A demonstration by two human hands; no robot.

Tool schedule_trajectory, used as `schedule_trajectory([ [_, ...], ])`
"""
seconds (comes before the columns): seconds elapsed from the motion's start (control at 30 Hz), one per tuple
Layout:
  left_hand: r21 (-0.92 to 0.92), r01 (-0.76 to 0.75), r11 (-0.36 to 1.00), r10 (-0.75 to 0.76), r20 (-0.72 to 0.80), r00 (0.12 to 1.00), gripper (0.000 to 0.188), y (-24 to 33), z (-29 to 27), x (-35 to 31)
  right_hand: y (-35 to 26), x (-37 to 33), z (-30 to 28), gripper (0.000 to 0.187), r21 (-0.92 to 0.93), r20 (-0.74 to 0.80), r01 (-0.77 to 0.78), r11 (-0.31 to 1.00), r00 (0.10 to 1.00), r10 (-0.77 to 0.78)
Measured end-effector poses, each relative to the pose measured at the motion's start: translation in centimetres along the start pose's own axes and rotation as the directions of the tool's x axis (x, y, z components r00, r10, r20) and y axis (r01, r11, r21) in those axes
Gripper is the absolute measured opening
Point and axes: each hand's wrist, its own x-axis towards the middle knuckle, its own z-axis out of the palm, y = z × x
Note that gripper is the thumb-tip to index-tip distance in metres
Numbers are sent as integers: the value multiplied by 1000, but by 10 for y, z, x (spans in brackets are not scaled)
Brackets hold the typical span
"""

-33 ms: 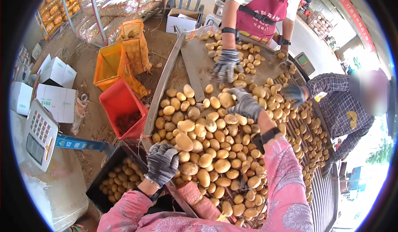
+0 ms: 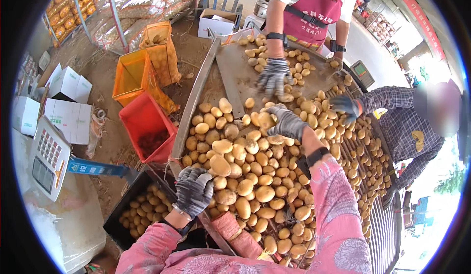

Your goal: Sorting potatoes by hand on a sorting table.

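A wide metal sorting table is heaped with potatoes (image 2: 252, 168). Over the heap, my right hand (image 2: 289, 123), in a grey striped glove, has its fingers closed on a potato (image 2: 266, 120). My left hand (image 2: 194, 191), gloved alike, rests at the table's left edge beside the heap. Its fingers are curled, and whatever may be inside them is hidden. Just in front of my left wrist, a folded red mesh bag (image 2: 226, 226) lies along the near edge.
A co-worker's gloved hand (image 2: 274, 76) reaches in from the far side, another co-worker's hand (image 2: 345, 108) from the right. Left of the table stand a black crate (image 2: 122, 203) of potatoes, a red bin (image 2: 147, 127), an orange bin (image 2: 131, 78) and a scale display (image 2: 48, 159).
My right hand has shifted slightly left, and the potato at its fingers has turned. The far co-worker's hand has moved a little right. My left hand keeps its place.
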Motion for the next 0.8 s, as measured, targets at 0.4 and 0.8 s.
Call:
schedule_trajectory([
  [0.4,-58,21,998,-22,-10,1000,12,-4,2,-1,-16,31,6,79,-34,185,-319,947,929,319],
  [0.8,-92,-13,996,10,-34,999,15,-3,4,-2,-11,10,5,79,232,197,-407,883,909,368],
])
